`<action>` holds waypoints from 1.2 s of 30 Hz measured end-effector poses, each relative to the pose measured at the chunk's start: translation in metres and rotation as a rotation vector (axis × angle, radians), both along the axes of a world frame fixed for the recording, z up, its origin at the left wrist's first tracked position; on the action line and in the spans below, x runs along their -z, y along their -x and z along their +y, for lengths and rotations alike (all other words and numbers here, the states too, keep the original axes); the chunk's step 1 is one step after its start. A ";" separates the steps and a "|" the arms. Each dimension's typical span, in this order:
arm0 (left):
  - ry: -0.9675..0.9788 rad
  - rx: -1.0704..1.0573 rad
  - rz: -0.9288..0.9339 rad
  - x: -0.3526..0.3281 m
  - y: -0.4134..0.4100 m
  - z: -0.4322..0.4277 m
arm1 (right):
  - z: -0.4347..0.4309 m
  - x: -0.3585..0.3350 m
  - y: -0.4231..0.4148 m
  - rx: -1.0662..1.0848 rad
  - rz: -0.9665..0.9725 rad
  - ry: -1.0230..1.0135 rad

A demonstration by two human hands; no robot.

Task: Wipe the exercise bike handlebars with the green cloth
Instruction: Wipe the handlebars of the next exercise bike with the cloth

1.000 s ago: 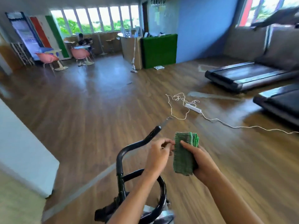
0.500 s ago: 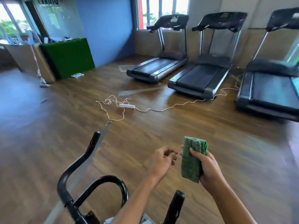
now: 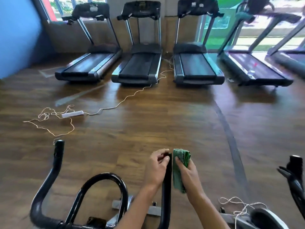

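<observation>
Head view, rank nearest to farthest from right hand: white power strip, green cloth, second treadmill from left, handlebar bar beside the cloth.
1. green cloth, gripped in the right hand.
2. handlebar bar, just left of the cloth.
3. white power strip, floor, far left.
4. second treadmill from left, by back wall.

Both my bare forearms [image 3: 137,207] reach forward and converge at the upright handlebar [image 3: 166,182]. My left hand [image 3: 156,168] sits on the bar's left side, its fingers [image 3: 160,152] curled over the top end and gripping it. My right hand [image 3: 189,174] is just right of the bar, wrist straight, holding the folded green cloth [image 3: 177,179] (thumb across its face, the other fingers hidden behind) against the bar's right side.
</observation>
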State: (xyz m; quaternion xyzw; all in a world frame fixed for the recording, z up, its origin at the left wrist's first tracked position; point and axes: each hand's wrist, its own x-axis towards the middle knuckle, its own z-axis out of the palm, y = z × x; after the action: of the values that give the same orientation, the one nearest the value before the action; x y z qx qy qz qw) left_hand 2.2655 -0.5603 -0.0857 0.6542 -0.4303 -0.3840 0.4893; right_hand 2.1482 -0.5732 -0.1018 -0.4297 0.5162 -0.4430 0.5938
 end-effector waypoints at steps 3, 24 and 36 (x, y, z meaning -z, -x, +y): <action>-0.035 0.011 -0.037 0.005 0.002 0.005 | 0.030 0.020 -0.006 0.048 0.088 0.047; -0.118 0.049 0.207 0.013 -0.012 -0.004 | -0.003 0.035 -0.040 0.046 0.092 0.034; -0.159 0.062 0.249 0.011 -0.015 -0.003 | 0.060 0.052 -0.028 -0.059 0.224 -0.177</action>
State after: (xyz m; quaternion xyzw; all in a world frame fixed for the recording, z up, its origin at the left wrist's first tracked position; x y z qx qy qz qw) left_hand 2.2809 -0.5635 -0.0971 0.6246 -0.3546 -0.5099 0.4734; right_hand 2.1760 -0.5134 -0.1539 -0.4377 0.6033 -0.3273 0.5808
